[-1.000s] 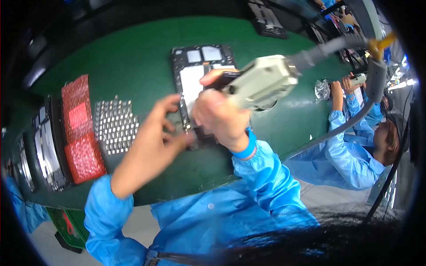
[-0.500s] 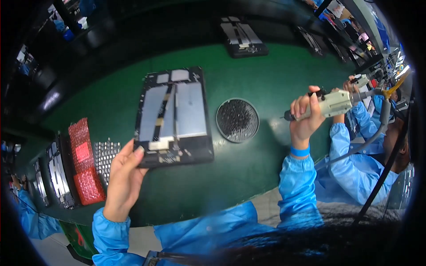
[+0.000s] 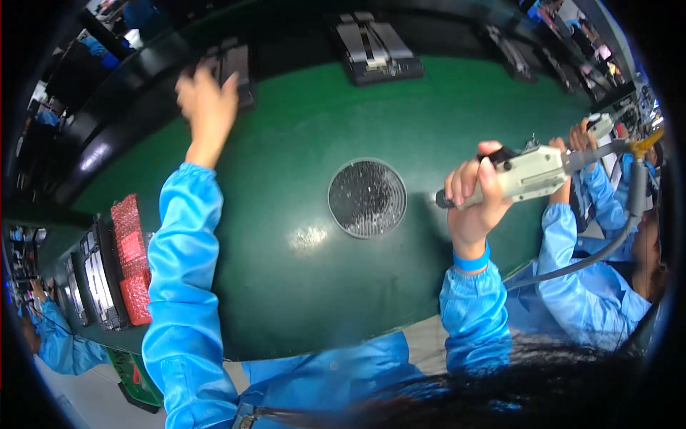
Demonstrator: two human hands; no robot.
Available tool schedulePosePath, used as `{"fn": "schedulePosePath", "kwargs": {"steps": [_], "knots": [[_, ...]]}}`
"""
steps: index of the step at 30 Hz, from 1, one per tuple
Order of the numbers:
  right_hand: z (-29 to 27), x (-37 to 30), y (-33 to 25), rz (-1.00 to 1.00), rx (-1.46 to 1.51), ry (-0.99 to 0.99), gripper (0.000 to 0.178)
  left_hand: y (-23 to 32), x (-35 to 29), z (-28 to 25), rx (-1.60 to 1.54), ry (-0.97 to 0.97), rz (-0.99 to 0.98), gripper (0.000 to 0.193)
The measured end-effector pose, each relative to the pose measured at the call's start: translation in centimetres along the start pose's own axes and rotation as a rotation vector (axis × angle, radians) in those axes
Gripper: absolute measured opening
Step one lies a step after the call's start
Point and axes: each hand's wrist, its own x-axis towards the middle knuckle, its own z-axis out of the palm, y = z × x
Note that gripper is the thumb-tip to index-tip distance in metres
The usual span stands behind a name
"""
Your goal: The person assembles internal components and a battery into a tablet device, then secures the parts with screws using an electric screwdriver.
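Note:
My left hand (image 3: 207, 105) is stretched to the far left, slightly blurred, its fingers spread. Just beside and partly behind it lies an opened tablet (image 3: 239, 68), dark-framed with a pale battery; the thumb overlaps its near left side. My right hand (image 3: 475, 196) is wrapped round a pale electric screwdriver (image 3: 529, 176), held above the green tabletop with its tip pointing left. Between my hands sits a round dish (image 3: 368, 198) with a dark, ridged inside and many small shiny bits, probably screws.
Another opened tablet (image 3: 375, 50) lies at the far middle, on the dark strip behind the green table (image 3: 314, 293). Red bubble wrap (image 3: 130, 239) and more tablets (image 3: 98, 279) are at the left. A grey cable (image 3: 604, 261) hangs at the right, near a co-worker's blue sleeve (image 3: 557, 243).
My left hand has carried the tablet from the middle to the far left and its fingers now spread beside it. My right hand with the screwdriver has shifted slightly left.

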Motion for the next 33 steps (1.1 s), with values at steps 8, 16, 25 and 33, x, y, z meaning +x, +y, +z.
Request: {"fn": "schedulePosePath", "kwargs": {"steps": [8, 16, 25, 33], "knots": [[1.0, -1.3, 1.4, 0.070, 0.038, -0.194, 0.033, 16.1, -3.1, 5.3, -0.551, -0.316, 0.219, 0.069], [2.0, -2.0, 2.4, 0.132, -0.014, -0.222, 0.033, 16.1, -0.9, 5.9, -0.974, -0.298, -0.255, 0.056], [2.0, -2.2, 3.2, 0.168, -0.069, -0.233, 0.033, 7.0, 0.1, 3.5, -2.574, -1.038, -0.444, 0.011], [1.8, -1.8, 2.8, 0.157, 0.010, -0.143, 0.025, 4.5, -6.0, -13.0, -1.391, -0.565, -0.837, 0.059]]}}
